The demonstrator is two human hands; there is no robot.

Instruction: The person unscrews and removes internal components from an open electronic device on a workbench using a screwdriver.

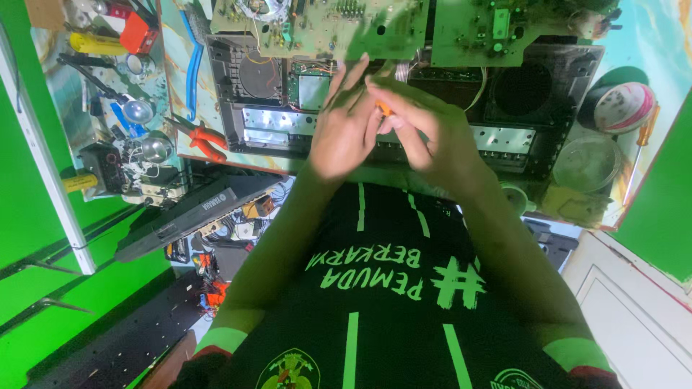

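Opened electronics chassis (pixel 404 108) fills the far middle of the table (pixel 180 79), its two green circuit boards (pixel 324 29) flipped up, seemingly to bare the insides. Both hands meet just above it: the right hand (pixel 425 133) has its grip closed on a small orange piece (pixel 384 109), apparently steadied for close work, while the left hand (pixel 346 130) presses alongside, fingers extended, holding nothing visible. Orange-handled pliers (pixel 202 140) lie at left; one round tin (pixel 623 106) sits right.

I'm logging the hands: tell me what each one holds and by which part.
The right hand pinches a small orange thing between its fingertips; only a bit shows, so which part it grips cannot be told. The left hand meets it there; whether it grips cannot be told.
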